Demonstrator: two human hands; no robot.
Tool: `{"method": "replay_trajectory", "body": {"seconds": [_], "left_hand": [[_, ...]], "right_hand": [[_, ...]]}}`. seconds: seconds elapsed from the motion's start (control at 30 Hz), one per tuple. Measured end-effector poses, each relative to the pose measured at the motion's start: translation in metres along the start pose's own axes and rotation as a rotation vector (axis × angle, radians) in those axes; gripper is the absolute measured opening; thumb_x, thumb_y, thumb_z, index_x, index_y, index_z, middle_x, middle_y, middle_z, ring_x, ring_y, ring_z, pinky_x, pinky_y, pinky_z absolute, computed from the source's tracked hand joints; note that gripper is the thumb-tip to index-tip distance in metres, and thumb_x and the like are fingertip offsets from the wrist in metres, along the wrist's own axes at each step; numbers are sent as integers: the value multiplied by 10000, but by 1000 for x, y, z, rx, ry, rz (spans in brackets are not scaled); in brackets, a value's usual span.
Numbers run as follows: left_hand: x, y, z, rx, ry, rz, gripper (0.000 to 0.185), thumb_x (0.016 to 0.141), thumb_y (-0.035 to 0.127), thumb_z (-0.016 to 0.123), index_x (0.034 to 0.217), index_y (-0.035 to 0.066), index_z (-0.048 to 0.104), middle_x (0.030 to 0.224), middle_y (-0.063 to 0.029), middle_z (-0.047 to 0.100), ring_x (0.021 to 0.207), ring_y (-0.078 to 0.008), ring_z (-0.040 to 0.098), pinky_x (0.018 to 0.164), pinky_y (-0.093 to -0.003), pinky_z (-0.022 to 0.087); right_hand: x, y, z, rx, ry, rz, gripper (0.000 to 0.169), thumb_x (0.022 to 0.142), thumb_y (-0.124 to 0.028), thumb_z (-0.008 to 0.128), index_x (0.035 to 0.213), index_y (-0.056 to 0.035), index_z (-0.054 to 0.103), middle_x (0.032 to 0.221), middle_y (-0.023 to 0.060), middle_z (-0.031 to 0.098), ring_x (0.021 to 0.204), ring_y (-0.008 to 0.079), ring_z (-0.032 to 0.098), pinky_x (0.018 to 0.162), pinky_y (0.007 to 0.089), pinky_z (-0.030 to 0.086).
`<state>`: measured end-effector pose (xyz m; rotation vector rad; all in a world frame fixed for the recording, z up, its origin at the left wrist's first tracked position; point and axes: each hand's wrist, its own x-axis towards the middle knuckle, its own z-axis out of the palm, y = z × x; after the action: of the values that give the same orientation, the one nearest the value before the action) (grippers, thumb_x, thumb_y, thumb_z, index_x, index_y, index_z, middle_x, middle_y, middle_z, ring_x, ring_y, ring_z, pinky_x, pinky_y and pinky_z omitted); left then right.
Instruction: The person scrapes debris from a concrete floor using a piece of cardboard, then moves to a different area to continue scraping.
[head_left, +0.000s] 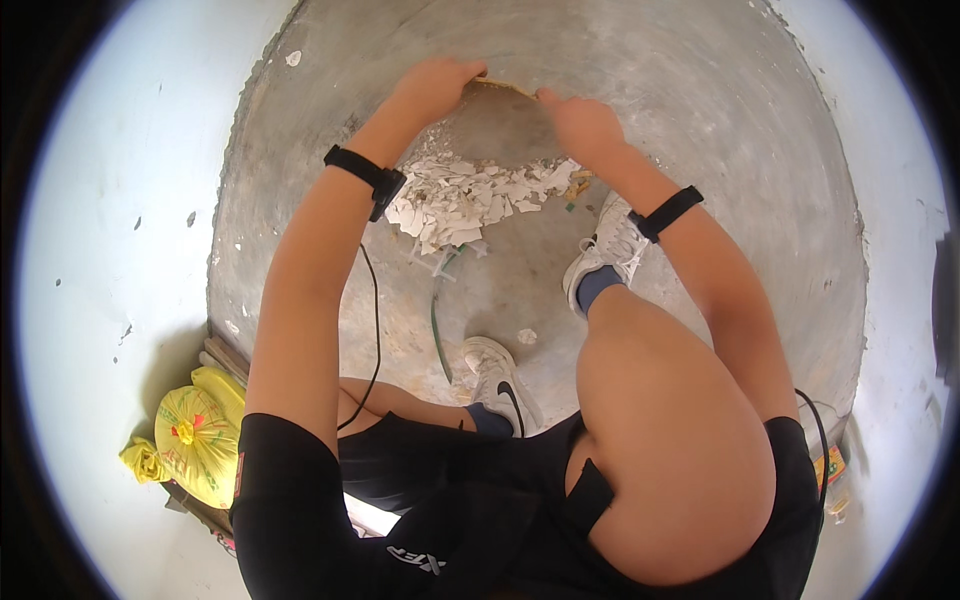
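Observation:
My left hand (435, 88) and my right hand (585, 124) are stretched out low over the concrete floor, gripping the two ends of a thin board (506, 86), seen almost edge-on, with a rough yellowish edge. The board's face is blurred and hard to tell from the floor. Just on the near side of it lies a heap of broken white flakes (472, 199), with fine dust by its far left part. Yellowish scraps (580, 184) and a small green bit (570, 207) sit at the heap's right end.
White plastic pieces (435, 262) and a curved green strip (437, 337) lie nearer me, between my white shoes (499, 379). Yellow tied bags (196, 442) stand by the left wall (97, 247). Black cords hang beside both arms. Another wall (892, 195) rises on the right.

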<state>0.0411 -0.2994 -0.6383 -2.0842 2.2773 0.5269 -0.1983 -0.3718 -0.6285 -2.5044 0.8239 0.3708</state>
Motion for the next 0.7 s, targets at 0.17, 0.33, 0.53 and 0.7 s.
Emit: {"method": "replay_trajectory", "body": {"seconds": [0.17,0.33,0.53,0.7], "left_hand": [[-7,3,-1,53,-54,-26,327,820,55,522,1116,189,552,912,-130,630,888,-351,601,746,-445,478],[-22,-5,4,26,-80,-29,334,817,41,520,1113,190,557,937,-118,634,914,-343,603,752,-443,481],[-49,-1,1,21,-140,-84,335,809,51,540,1114,186,565,958,-114,635,934,-338,606,764,-442,485],[-79,-4,5,37,-166,-119,341,814,77,555,1129,205,565,973,-110,631,925,-332,613,757,-430,496]], "right_hand": [[-9,-5,11,-6,50,-54,232,842,-83,484,1074,-82,474,797,158,655,776,352,653,620,448,515],[-10,-13,16,28,43,-91,216,848,-96,481,1061,-64,485,800,160,658,756,353,655,613,446,516],[-17,-32,29,44,18,-119,333,804,-62,508,1133,-97,471,766,170,640,741,375,640,609,473,498],[-21,-54,45,26,48,-156,361,785,-58,535,1138,-88,462,754,175,636,734,380,640,607,475,500]]}}
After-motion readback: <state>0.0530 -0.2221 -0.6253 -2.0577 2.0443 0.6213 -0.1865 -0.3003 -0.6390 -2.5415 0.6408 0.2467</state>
